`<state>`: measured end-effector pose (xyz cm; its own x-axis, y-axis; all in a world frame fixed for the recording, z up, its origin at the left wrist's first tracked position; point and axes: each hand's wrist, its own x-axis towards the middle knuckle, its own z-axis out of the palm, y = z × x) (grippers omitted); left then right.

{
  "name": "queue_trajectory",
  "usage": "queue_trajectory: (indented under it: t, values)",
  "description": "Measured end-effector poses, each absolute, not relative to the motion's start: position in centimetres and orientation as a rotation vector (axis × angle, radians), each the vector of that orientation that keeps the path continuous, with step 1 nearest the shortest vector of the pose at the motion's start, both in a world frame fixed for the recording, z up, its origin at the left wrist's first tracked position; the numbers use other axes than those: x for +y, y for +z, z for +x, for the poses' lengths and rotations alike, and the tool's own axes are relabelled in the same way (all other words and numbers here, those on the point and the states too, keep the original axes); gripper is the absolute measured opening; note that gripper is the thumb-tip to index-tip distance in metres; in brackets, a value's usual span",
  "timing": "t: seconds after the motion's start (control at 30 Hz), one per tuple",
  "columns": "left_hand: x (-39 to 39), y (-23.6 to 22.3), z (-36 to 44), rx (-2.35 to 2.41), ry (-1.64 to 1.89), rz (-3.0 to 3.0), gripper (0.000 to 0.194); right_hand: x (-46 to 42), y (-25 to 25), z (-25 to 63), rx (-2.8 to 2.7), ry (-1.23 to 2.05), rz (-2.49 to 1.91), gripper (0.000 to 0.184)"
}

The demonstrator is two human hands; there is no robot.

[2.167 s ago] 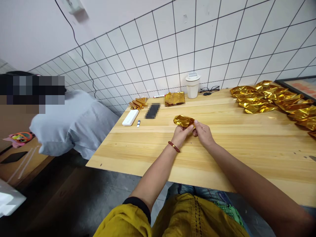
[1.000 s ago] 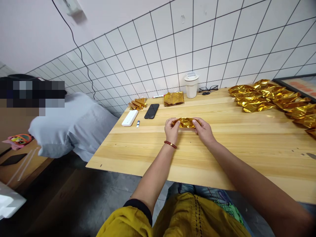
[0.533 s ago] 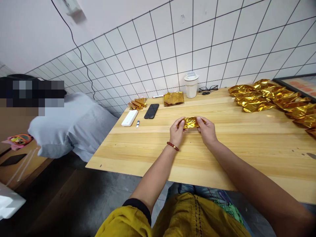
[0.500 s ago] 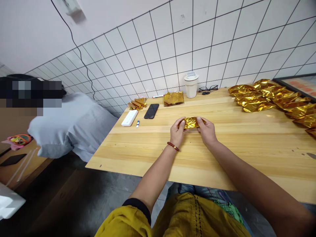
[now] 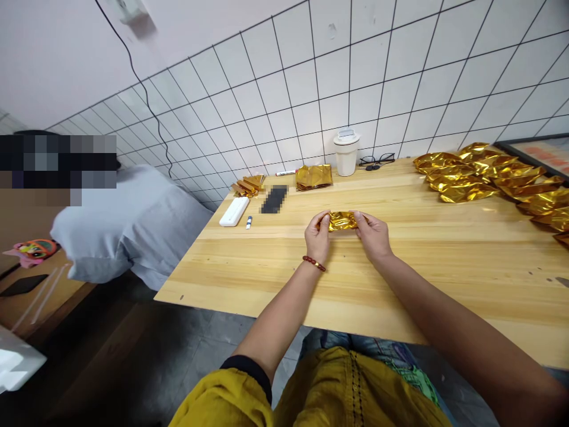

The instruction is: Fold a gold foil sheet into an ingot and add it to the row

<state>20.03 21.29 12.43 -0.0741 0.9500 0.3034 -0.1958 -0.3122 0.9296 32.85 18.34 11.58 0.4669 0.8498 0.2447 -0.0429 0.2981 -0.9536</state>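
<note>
A crinkled piece of shiny gold foil paper is stretched between my two hands, over the middle of the wooden table. My left hand, with a red bead bracelet at the wrist, pinches its left end between thumb and fingers. The right end is gripped by my right hand, thumb on top. Parts of both ends are hidden by my fingers. Beyond my hands lies a stack of flat gold foil sheets. Rows of folded gold foil pieces spread over the table's right side.
Along the back stand a white lidded cup and black glasses. Gold strips, a dark phone, a white box-like device and a small blue-and-white tube lie at left. A person in grey leans over another table.
My hands have moved slightly apart, and more of the foil shows between them. The view has shifted a little; the other things stay in place.
</note>
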Motion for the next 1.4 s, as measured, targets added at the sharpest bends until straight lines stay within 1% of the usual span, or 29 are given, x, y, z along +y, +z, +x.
queue_trajectory:
  t: [0.1, 0.23, 0.43, 0.57, 0.73, 0.93, 1.1, 1.17, 1.3, 1.4]
  values:
    - [21.1, 12.4, 20.0, 0.920, 1.518, 1.310, 0.033, 18.2, 11.9, 32.9, -0.874, 0.737, -1.108, 0.054]
    - [20.8, 12.5, 19.9, 0.905, 1.473, 1.343, 0.032, 18.2, 12.0, 33.0, -0.812, 0.754, -1.092, 0.049]
    - [20.7, 12.7, 20.1, 0.891, 1.485, 1.285, 0.028, 18.8, 11.4, 33.0, -0.845, 0.656, -1.083, 0.049]
    - [20.9, 12.4, 20.2, 0.900, 1.469, 1.270, 0.028, 19.0, 11.2, 33.0, -0.852, 0.640, -1.068, 0.042]
    - [20.6, 12.5, 20.4, 0.886, 1.451, 1.288, 0.028, 19.1, 11.0, 33.1, -0.837, 0.583, -1.095, 0.037]
    - [20.2, 12.8, 20.4, 0.869, 1.430, 1.326, 0.034, 19.2, 10.9, 33.1, -0.800, 0.579, -1.106, 0.037]
    - [20.3, 12.6, 20.3, 0.852, 1.459, 1.364, 0.036, 18.9, 11.2, 33.0, -0.808, 0.569, -1.088, 0.034]
    - [20.5, 12.4, 20.3, 0.856, 1.453, 1.313, 0.039, 18.8, 11.3, 33.0, -0.816, 0.561, -1.087, 0.035]
    - [20.9, 12.1, 20.3, 0.903, 1.425, 1.154, 0.042, 18.7, 11.3, 32.9, -0.805, 0.576, -1.087, 0.047]
    - [21.3, 11.9, 20.2, 0.933, 1.406, 1.105, 0.041, 18.5, 11.1, 32.7, -0.895, 0.573, -1.105, 0.045]
